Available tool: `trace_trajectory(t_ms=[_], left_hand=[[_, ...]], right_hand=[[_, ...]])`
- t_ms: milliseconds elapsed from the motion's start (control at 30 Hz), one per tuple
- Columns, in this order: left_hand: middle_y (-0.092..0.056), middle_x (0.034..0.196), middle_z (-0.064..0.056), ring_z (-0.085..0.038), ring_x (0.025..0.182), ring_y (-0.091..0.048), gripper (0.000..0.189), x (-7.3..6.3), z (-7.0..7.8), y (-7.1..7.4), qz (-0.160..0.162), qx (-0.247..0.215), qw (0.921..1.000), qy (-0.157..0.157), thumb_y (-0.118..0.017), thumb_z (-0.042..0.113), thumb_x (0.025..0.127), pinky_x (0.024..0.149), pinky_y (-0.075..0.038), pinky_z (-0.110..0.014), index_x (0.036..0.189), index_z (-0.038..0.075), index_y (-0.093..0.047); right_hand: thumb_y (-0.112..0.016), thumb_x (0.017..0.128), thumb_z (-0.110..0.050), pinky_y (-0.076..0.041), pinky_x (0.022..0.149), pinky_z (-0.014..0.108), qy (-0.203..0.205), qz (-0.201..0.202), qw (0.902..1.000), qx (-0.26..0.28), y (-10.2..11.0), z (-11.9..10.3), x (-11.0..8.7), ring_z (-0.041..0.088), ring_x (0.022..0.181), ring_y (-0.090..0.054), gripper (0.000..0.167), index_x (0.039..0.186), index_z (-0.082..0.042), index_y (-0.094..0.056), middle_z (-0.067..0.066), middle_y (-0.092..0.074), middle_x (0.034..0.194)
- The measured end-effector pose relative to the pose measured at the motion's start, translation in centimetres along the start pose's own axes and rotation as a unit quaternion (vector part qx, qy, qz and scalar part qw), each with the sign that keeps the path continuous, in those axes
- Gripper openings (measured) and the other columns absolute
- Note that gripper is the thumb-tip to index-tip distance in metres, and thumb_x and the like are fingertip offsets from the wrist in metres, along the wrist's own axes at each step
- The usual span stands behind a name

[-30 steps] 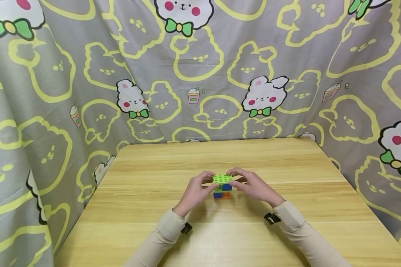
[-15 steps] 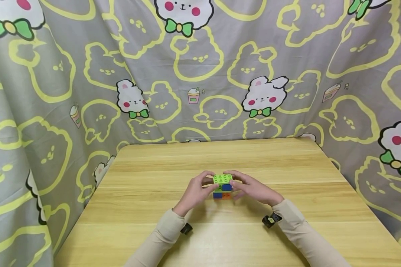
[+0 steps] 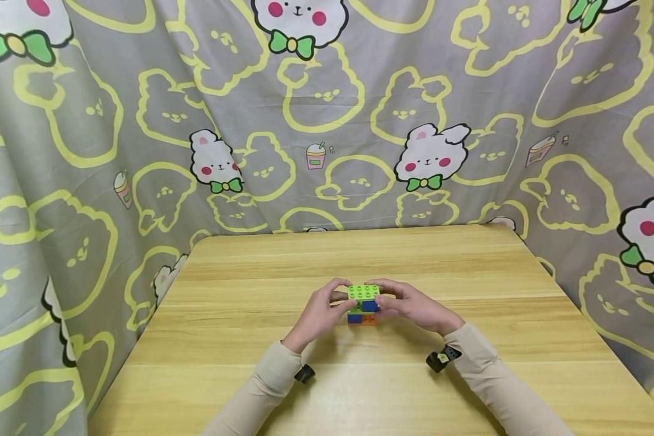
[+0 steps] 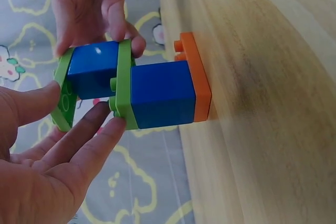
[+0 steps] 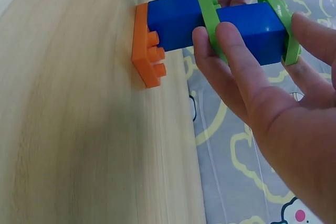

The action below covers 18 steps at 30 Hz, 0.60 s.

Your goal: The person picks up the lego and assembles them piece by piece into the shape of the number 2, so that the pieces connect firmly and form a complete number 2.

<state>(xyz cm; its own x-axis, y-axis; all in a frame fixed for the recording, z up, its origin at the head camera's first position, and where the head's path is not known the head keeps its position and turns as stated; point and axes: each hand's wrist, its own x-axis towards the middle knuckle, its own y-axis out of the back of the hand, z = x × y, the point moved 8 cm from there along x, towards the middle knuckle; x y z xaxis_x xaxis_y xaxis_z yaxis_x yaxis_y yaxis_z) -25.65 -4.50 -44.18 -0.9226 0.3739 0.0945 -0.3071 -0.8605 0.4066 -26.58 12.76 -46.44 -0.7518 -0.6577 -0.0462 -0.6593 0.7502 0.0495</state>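
Note:
A stack of toy building bricks stands on the table between both hands. At its bottom lies an orange brick plate (image 4: 197, 80) with bare studs on one side. Above come a lower blue brick (image 4: 163, 95), a middle green plate (image 4: 124, 66), an upper blue brick (image 5: 254, 27) and a top green plate (image 3: 363, 292). The two blue bricks sit at opposite ends. My left hand (image 3: 318, 312) holds the overhanging end of the top plate, other fingertips at the middle plate. My right hand (image 3: 419, 306) grips the top plate's other end, with fingertips against the upper blue brick and middle plate.
The wooden table (image 3: 240, 351) reaches well out around the stack. Beyond its far edge hangs a grey curtain (image 3: 283, 200) with yellow outlines and white rabbits. Dark wrist cameras sit below both sleeves.
My right hand has shifted slightly left, its upper fingertips further along the top plate's far edge and its lower fingers drawn in against the stack. The left hand and the stack look unchanged.

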Motion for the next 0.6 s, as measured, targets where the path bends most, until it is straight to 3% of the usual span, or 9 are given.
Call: trace_trajectory(t_ms=[233, 600], left_hand=[[-0.074, 0.119, -0.014, -0.022, 0.107, -0.072, 0.035, 0.0, -0.09, 0.02, -0.003, 0.006, 1.0, 0.003, -0.066, 0.018, 0.101, 0.081, -0.059, -0.03, 0.134, 0.011, -0.058], [-0.073, 0.122, -0.013, -0.024, 0.111, -0.071, 0.035, 0.04, -0.19, 0.1, -0.004, 0.005, 1.0, 0.003, -0.066, 0.018, 0.102, 0.086, -0.059, -0.035, 0.135, 0.012, -0.058]], right_hand=[[-0.057, 0.107, -0.024, -0.048, 0.107, 0.056, -0.011, 0.015, 0.9998, 0.001, -0.08, -0.19, -0.15, 0.034, 0.121, -0.063, 0.056, 0.156, -0.004, -0.039, 0.023, -0.054, 0.14], [-0.059, 0.106, -0.024, -0.046, 0.108, 0.058, -0.006, 0.018, 0.9997, 0.012, -0.04, -0.15, 0.01, 0.033, 0.122, -0.063, 0.056, 0.155, -0.004, -0.04, 0.023, -0.053, 0.141]])
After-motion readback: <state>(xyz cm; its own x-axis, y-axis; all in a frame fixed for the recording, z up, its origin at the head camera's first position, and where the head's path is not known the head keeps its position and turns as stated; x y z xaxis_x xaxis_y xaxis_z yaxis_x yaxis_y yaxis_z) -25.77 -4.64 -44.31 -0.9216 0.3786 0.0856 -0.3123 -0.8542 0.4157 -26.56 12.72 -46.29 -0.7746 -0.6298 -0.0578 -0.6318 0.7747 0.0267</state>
